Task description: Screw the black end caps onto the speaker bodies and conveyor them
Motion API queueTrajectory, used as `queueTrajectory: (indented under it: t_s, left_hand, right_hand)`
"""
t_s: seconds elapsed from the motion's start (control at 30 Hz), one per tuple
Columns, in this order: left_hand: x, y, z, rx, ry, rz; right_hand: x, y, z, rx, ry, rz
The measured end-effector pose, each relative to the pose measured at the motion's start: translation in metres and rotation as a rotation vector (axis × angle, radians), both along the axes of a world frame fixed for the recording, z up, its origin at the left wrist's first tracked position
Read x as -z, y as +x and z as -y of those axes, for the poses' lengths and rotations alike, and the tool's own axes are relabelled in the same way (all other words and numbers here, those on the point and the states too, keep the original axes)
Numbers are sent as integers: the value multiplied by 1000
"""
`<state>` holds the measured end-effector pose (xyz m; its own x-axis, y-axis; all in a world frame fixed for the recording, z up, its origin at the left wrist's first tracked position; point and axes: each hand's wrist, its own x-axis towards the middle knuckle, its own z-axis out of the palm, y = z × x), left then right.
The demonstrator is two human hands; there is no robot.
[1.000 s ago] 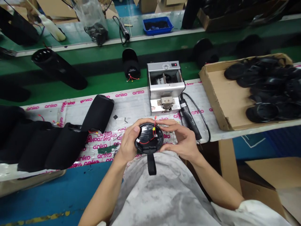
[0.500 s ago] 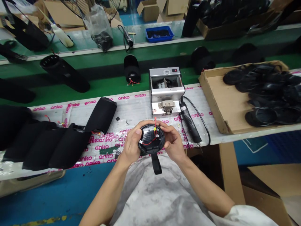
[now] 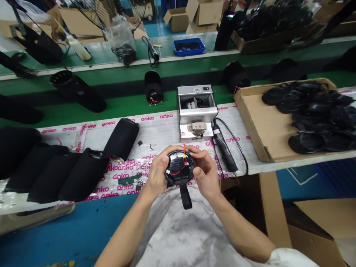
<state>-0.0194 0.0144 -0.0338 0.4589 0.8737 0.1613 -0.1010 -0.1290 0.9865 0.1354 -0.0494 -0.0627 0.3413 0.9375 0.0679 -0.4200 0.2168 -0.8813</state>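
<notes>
Between my hands is a round black speaker end cap (image 3: 175, 177), its hollow inner side facing up. A red wire with a small yellow piece crosses it, and a black strap loop (image 3: 185, 196) hangs from its near edge. My left hand (image 3: 159, 172) grips the left rim, thumb on top. The fingertips of my right hand (image 3: 206, 171) are at the far right rim; its thumb stands slightly off the edge. Just beyond sits a silver metal machine (image 3: 197, 113) with a red switch. To its right lies a black-handled electric screwdriver (image 3: 224, 151) with a cable.
Black cloth-covered speaker bodies (image 3: 71, 174) with wires line the left bench; another body (image 3: 121, 139) lies nearer. At right, a cardboard tray (image 3: 251, 126) holds several black plastic parts. Behind, a green belt (image 3: 119, 105) carries more bodies, and a blue tray (image 3: 189, 52) rests on the far ledge.
My right thumb has drawn slightly away from the cap's rim. The cap stays in my left hand, while the whole scene sits a little lower in view.
</notes>
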Motion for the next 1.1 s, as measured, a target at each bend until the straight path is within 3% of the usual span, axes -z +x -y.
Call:
queueTrajectory:
  t_s: [0.17, 0.37, 0.5, 0.63, 0.77, 1.1]
  left_hand:
    - [-6, 0, -4, 53, -213, 76]
    - [-23, -3, -41, 305, -349, -31]
    - [-26, 1, -55, 417, -304, -15]
    - [-29, 6, -53, 445, -218, -30]
    - [-29, 6, -53, 509, -197, -42]
    - [-28, 6, -56, 553, -183, -19]
  right_hand:
    - [-13, -3, 11, 29, -40, 36]
    - [-20, -7, 16, 51, -80, 72]
    - [-18, 6, 15, -12, -64, 149]
    - [-6, 27, 16, -143, 11, 277]
    - [6, 36, 15, -159, 44, 365]
    - [-2, 55, -7, -211, 108, 380]
